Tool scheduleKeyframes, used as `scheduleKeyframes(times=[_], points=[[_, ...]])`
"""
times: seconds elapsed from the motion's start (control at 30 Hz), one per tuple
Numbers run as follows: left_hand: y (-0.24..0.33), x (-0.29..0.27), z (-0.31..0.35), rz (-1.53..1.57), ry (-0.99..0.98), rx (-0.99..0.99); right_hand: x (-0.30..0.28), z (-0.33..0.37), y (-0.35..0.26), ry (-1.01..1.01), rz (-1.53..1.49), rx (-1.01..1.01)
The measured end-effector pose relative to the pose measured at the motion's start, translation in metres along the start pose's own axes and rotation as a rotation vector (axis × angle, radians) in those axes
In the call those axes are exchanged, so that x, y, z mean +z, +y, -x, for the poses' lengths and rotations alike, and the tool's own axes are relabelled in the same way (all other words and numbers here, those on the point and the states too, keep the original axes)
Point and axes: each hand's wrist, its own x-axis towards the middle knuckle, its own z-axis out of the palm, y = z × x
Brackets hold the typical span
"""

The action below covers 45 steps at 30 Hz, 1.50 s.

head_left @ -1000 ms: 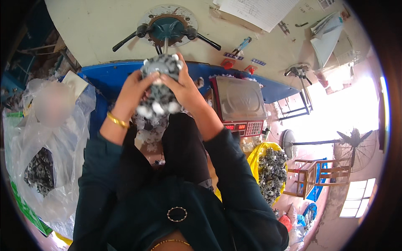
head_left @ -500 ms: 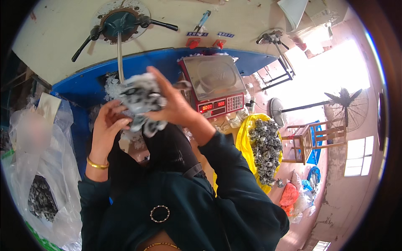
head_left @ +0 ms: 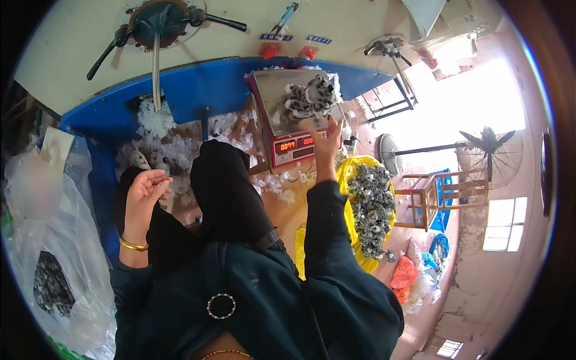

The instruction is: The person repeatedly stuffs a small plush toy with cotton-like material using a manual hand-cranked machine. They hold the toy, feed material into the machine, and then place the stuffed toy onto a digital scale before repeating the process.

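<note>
A grey, white and black spotted plush toy (head_left: 321,95) rests on the metal pan of a red-sided digital scale (head_left: 270,111), whose display is lit. Just in front of the pan is my right hand (head_left: 327,143), its fingers spread and holding nothing; they reach close to the toy, and I cannot tell whether they touch it. My left hand (head_left: 144,195), with a gold bangle at the wrist, hovers over my left thigh. Its fingers are loosely bent and nothing shows in them.
A yellow bag (head_left: 345,180) of small spotted plush pieces stands right of the scale. Clear plastic bags (head_left: 72,204) lie at the left. A metal spout (head_left: 157,72) sticks out above white stuffing fluff (head_left: 156,119). Farther right are a wooden chair (head_left: 423,204) and a standing fan (head_left: 489,153).
The plush toy went from between both hands onto the scale pan. My right hand moved right and let it go; my left hand dropped slightly. The scale's reading changed.
</note>
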Motion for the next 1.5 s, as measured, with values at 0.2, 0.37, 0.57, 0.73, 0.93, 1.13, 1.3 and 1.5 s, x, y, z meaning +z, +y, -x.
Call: scheduleKeyframes(times=[0.2, 0.37, 0.57, 0.73, 0.93, 1.13, 1.3, 1.5], points=[[-0.016, -0.003, 0.009, -0.009, 0.061, -0.112, -0.026, 0.059, 0.011, 0.074, -0.050, 0.039], [-0.019, 0.002, 0.014, 0.021, 0.059, -0.080, 0.001, -0.015, -0.003, 0.189, -0.093, -0.136], [-0.022, 0.013, 0.025, 0.035, 0.035, -0.074, 0.090, -0.054, 0.000, 0.032, -0.289, 0.039], [-0.018, 0.013, 0.031, 0.054, 0.065, -0.033, 0.113, 0.013, -0.072, -0.604, -0.285, -0.168], [0.028, 0.034, 0.023, -0.126, 0.090, 0.483, 0.103, 0.101, -0.197, -1.288, -0.565, -0.272], [0.080, 0.048, -0.011, 0.040, 0.083, 0.344, 0.140, 0.093, -0.250, -1.075, -0.627, -0.141], [0.109, 0.046, -0.097, 0.211, 0.146, 0.154, 0.187, 0.057, -0.285, -0.876, -0.822, 0.275], [0.085, 0.045, -0.081, 0.330, 0.076, 0.195, 0.174, 0.075, -0.272, -0.898, -0.757, 0.211]])
